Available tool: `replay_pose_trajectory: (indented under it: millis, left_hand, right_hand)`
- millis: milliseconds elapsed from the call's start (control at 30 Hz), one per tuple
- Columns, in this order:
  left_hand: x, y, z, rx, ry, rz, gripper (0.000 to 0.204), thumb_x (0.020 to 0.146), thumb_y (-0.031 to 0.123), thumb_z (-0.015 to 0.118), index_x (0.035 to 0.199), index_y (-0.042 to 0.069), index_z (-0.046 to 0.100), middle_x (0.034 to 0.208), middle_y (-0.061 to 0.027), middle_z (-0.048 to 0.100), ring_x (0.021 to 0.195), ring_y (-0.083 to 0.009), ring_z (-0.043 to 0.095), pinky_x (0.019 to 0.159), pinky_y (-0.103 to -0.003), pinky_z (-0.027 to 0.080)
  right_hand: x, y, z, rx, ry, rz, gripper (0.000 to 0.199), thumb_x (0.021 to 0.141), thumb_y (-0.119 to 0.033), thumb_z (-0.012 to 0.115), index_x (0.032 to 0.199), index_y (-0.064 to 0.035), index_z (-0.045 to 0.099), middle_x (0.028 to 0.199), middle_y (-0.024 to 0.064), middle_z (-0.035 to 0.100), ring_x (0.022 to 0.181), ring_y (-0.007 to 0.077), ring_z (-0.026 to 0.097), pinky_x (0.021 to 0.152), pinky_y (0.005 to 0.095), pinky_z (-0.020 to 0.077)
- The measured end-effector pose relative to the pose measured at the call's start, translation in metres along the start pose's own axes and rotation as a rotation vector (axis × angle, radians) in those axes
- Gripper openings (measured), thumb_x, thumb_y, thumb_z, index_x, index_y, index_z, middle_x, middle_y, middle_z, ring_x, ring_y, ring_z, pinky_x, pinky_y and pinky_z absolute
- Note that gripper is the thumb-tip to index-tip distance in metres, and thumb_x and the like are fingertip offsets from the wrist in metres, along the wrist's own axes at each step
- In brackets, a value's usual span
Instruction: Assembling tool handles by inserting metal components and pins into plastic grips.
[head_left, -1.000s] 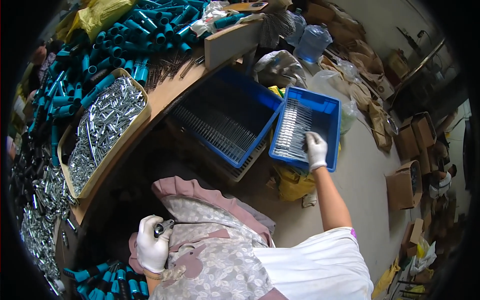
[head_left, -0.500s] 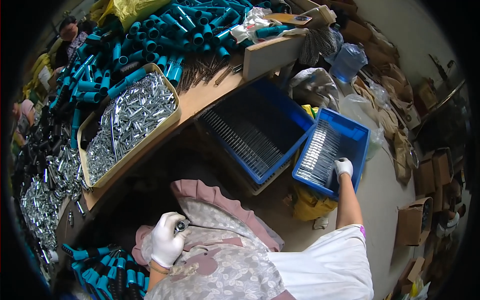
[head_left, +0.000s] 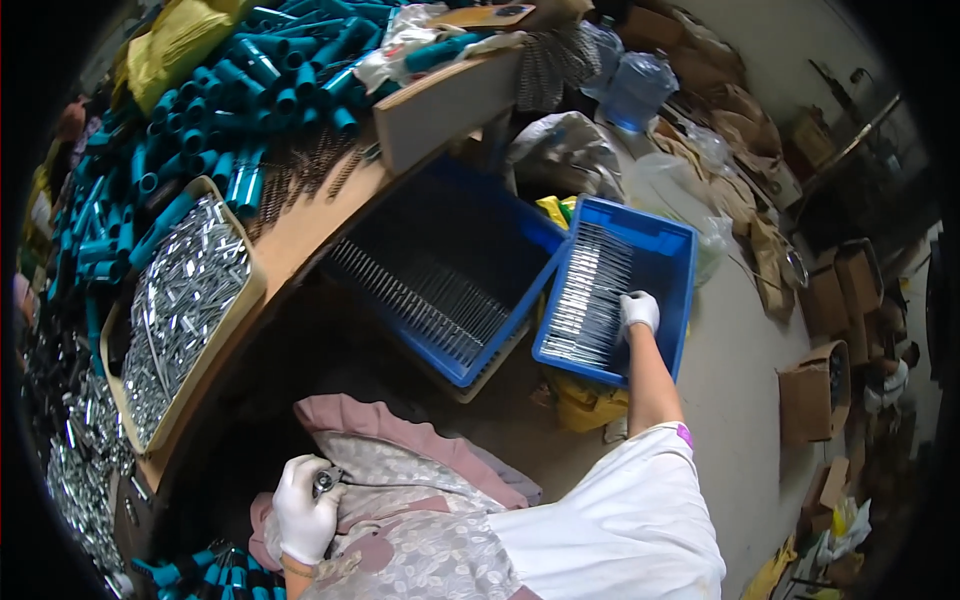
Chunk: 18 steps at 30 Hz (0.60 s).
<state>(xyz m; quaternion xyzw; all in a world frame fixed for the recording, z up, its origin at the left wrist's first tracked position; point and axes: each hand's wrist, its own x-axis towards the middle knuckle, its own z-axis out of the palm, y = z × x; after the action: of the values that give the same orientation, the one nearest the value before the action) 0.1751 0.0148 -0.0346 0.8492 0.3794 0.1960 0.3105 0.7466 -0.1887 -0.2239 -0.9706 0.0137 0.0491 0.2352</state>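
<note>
Right of centre in the frame, the gloved right hand (head_left: 640,312) is dipping into the smaller blue bin (head_left: 680,265), its fingertips lying at the right-hand ends of a row of slender metal rods (head_left: 590,300); the fingers are bunching together, but whether they are pinching a rod cannot be told. Toward the lower left, the gloved left hand (head_left: 306,508) is curling round a dark metal piece (head_left: 326,482), gripping it close above the patterned apron (head_left: 440,540), with only its end showing. The rods are lying packed side by side, so fingers closing carelessly could be catching two at once, or dragging a neighbour askew and spoiling the row. Thick glove fabric could be dulling the feel of such thin stock, letting a rod slip. The smaller bin is sitting against the larger blue bin (head_left: 535,225), with a yellow bag (head_left: 585,405) bulging beneath; if that soft bag is bearing its weight, a hard press on the near rim could be tipping it. Meanwhile the gaze seems to be favouring the right side, so a slackening left grip could be letting the dark piece drop into the apron's folds
</note>
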Motion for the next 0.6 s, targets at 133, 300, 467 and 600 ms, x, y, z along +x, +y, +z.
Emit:
replay_pose_trajectory:
  millis: [133, 300, 467, 600]
  left_hand:
    - [0.011, 0.005, 0.004, -0.015, -0.031, -0.021, 0.033, 0.065, -0.003, 0.074, 0.095, 0.002, 0.061, 0.098, -0.0152, 0.062, 0.086, -0.0344, 0.063, 0.075, -0.038, 0.052]
    - [0.018, 0.003, 0.006, -0.005, -0.041, -0.019, 0.032, 0.066, -0.002, 0.075, 0.095, 0.001, 0.061, 0.098, -0.0152, 0.062, 0.086, -0.0344, 0.063, 0.075, -0.038, 0.052]
    - [0.021, 0.0, 0.007, 0.013, -0.046, -0.024, 0.032, 0.065, -0.002, 0.075, 0.094, 0.001, 0.061, 0.098, -0.0154, 0.062, 0.086, -0.0349, 0.063, 0.076, -0.038, 0.051]
    - [0.021, 0.0, 0.006, 0.003, -0.032, -0.017, 0.032, 0.065, -0.003, 0.074, 0.095, 0.001, 0.061, 0.099, -0.0153, 0.062, 0.087, -0.0347, 0.063, 0.076, -0.038, 0.051]
  right_hand:
    - [0.004, 0.002, -0.008, -0.024, -0.002, -0.007, 0.025, 0.081, -0.026, 0.072, 0.096, -0.0059, 0.076, 0.088, 0.0145, 0.074, 0.079, 0.027, 0.071, 0.074, 0.0383, 0.055]
    - [0.014, 0.006, -0.018, -0.016, -0.125, 0.055, 0.031, 0.079, -0.03, 0.072, 0.103, -0.0099, 0.075, 0.103, 0.0172, 0.073, 0.098, 0.0328, 0.07, 0.087, 0.0407, 0.0544]
    - [-0.008, -0.025, -0.027, -0.196, -0.116, 0.003, 0.039, 0.077, -0.035, 0.071, 0.105, -0.0076, 0.072, 0.109, 0.0186, 0.071, 0.104, 0.0352, 0.068, 0.09, 0.043, 0.0536]
    - [-0.007, -0.03, -0.033, -0.305, -0.089, 0.071, 0.034, 0.08, -0.025, 0.064, 0.107, -0.0062, 0.072, 0.113, 0.0206, 0.07, 0.109, 0.0365, 0.067, 0.091, 0.0434, 0.0537]
